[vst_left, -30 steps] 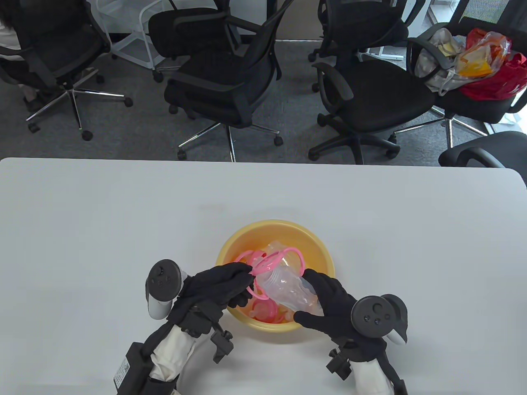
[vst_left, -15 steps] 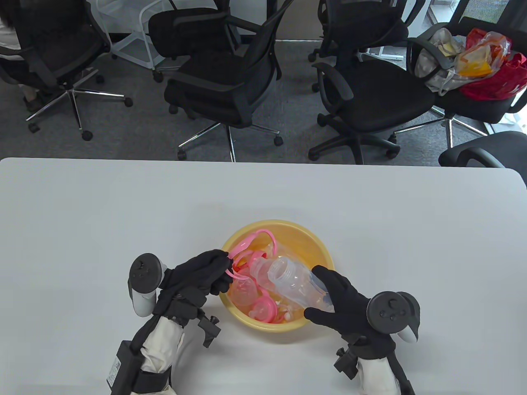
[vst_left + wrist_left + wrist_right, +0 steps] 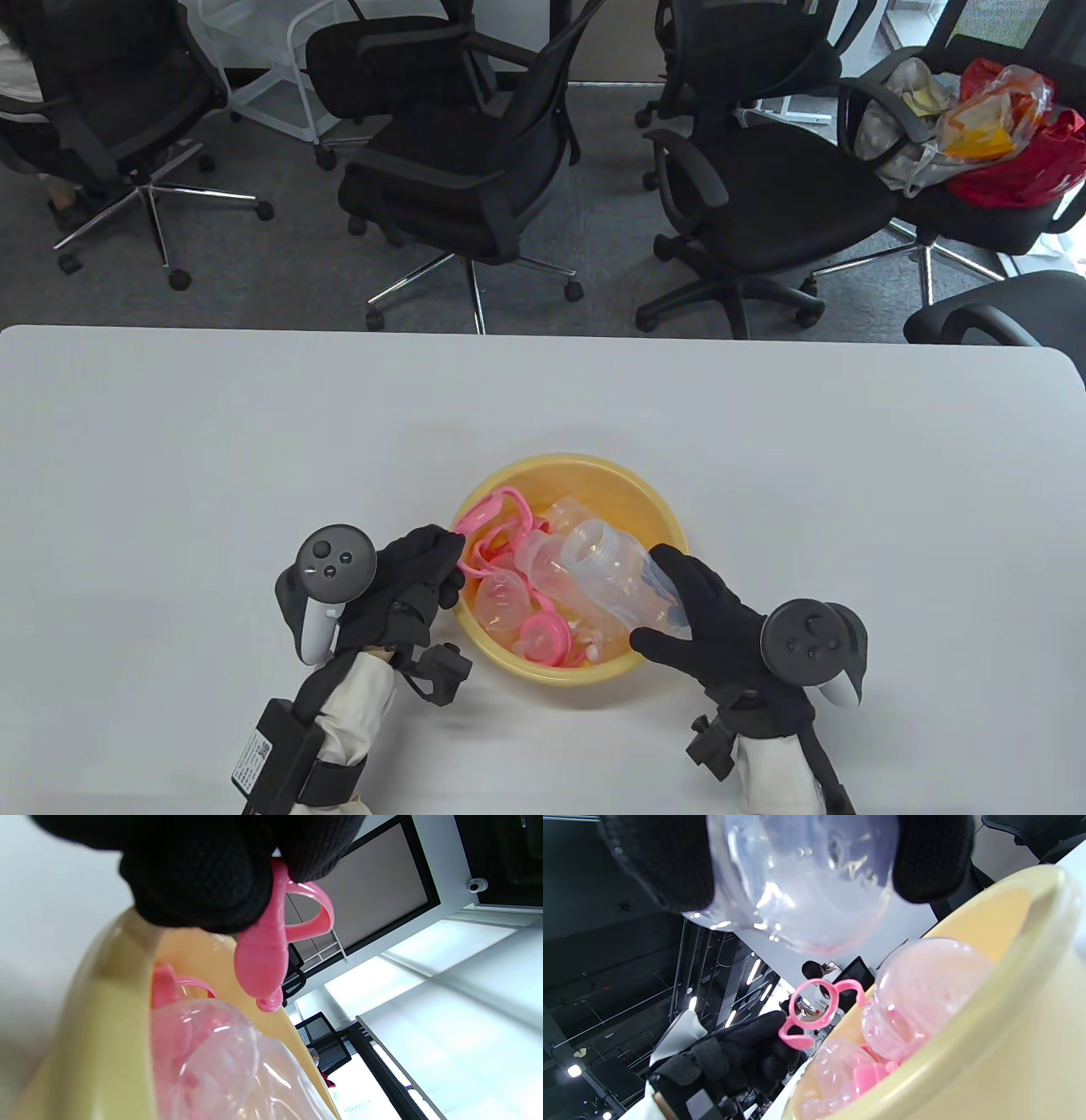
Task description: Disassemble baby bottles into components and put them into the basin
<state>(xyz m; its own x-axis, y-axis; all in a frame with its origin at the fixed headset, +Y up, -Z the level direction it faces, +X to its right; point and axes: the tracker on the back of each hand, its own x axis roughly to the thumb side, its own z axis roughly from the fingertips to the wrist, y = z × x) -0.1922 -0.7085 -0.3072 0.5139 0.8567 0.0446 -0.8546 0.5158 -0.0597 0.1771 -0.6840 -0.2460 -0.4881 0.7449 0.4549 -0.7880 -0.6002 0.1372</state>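
I see my right hand (image 3: 713, 620) with fingers curled around the clear bottle body (image 3: 607, 577), which is uncapped, tilted over the yellow basin (image 3: 653, 509), mouth toward the left. My left hand (image 3: 416, 569) pinches the pink handle ring (image 3: 492, 526) at the basin's left rim. Pink caps and clear domes lie inside.

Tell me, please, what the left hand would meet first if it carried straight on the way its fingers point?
Probably the yellow basin: the left hand, pinching the pink handle ring, points over its near rim toward the parts inside. Depth is unclear.
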